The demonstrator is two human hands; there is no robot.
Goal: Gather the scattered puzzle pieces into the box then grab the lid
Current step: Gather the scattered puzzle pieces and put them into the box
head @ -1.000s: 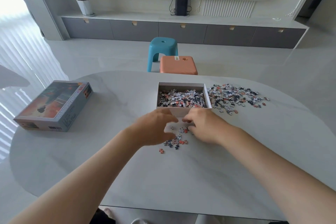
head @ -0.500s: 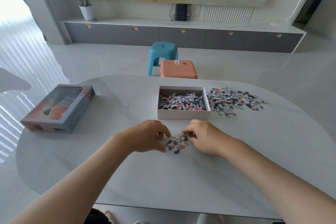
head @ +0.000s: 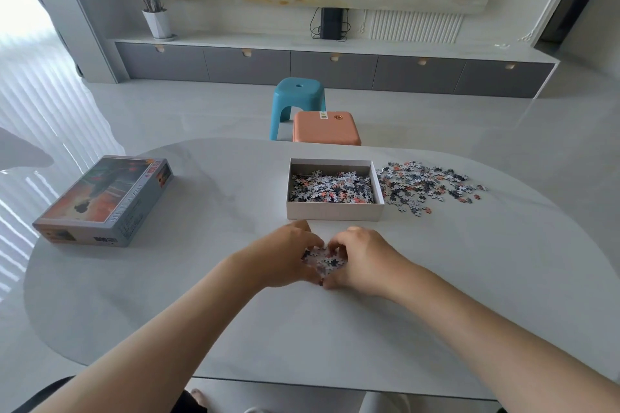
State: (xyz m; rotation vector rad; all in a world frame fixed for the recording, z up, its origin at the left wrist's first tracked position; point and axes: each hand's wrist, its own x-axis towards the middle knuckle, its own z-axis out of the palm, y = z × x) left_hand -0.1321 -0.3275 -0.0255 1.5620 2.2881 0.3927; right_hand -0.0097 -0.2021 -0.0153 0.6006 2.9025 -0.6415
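Note:
An open white box point(head: 333, 211) sits mid-table, partly filled with puzzle pieces. To its right, a loose pile of pieces point(head: 424, 184) spreads over the tabletop. In front of the box, my left hand point(head: 285, 258) and my right hand point(head: 360, 261) cup a small heap of pieces point(head: 322, 261) between them, fingers curled around it on both sides. The picture-printed lid point(head: 104, 199) lies at the table's left edge, apart from both hands.
The pale oval table point(head: 335, 329) ends close to me. Beyond its far edge stand an orange stool point(head: 326, 128) and a blue stool point(head: 298, 100). A grey cabinet and a potted plant line the far wall.
Both hands have closed in toward each other, drawing the small scattered pieces into one tight heap between them. The camera has tipped up a little.

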